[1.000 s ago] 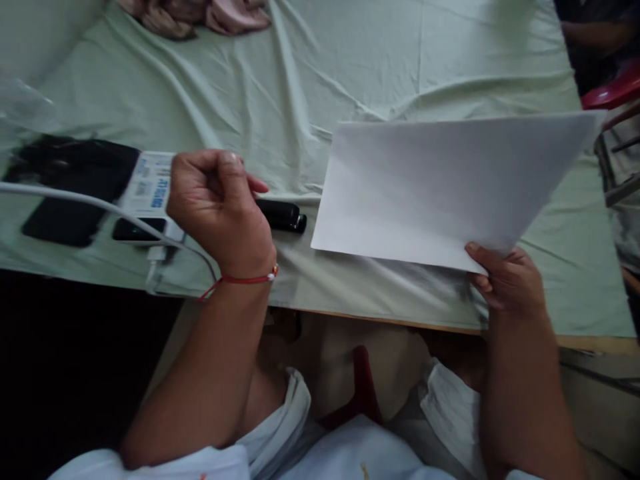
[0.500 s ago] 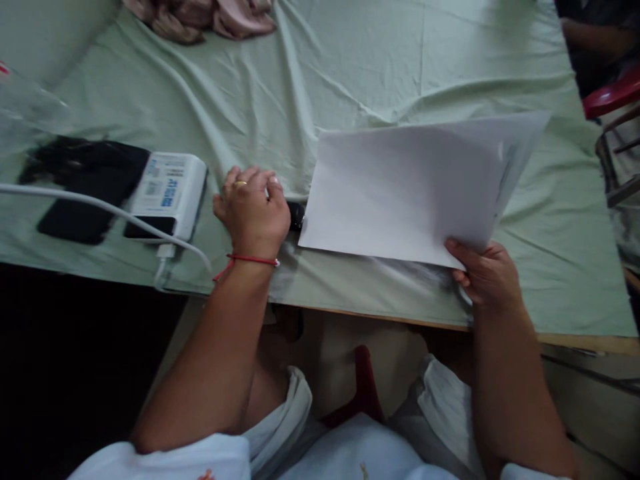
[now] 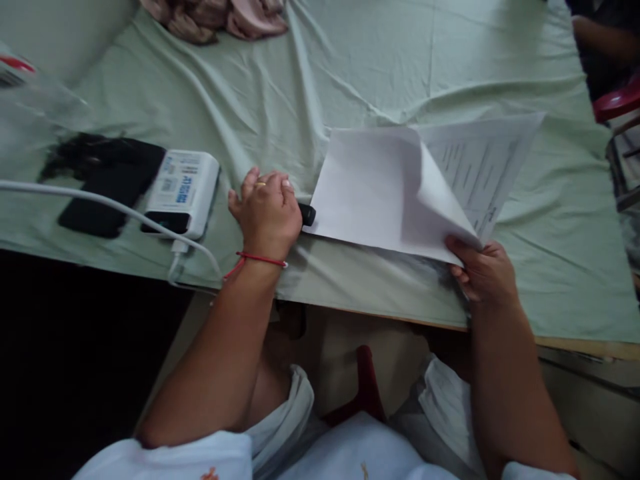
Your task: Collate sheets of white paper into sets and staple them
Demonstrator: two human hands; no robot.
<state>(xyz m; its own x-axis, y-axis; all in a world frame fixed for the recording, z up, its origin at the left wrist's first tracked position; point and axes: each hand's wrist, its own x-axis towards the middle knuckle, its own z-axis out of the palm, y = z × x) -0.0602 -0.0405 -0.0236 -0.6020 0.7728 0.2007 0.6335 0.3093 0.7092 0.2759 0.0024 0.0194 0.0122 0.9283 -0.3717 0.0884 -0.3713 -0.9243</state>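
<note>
My left hand (image 3: 266,212) lies on the green sheet with its fingers closed over a black stapler (image 3: 307,214), of which only the right end shows. A red thread is tied round that wrist. My right hand (image 3: 479,270) pinches the near corner of some white paper sheets (image 3: 375,190). The top sheet curls up, and a printed sheet (image 3: 475,170) shows beneath it. The papers lie just right of the stapler.
A white power bank (image 3: 183,192) with a white cable (image 3: 100,203) sits left of my left hand, beside a black phone and pouch (image 3: 103,180). Pink cloth (image 3: 220,17) lies at the far edge. A red chair (image 3: 617,100) stands at the right. The table's wooden edge (image 3: 400,319) is near me.
My left hand came down from above the power bank onto the black stapler and closed on it. The papers sank toward the table and the top sheet curled open, showing print.
</note>
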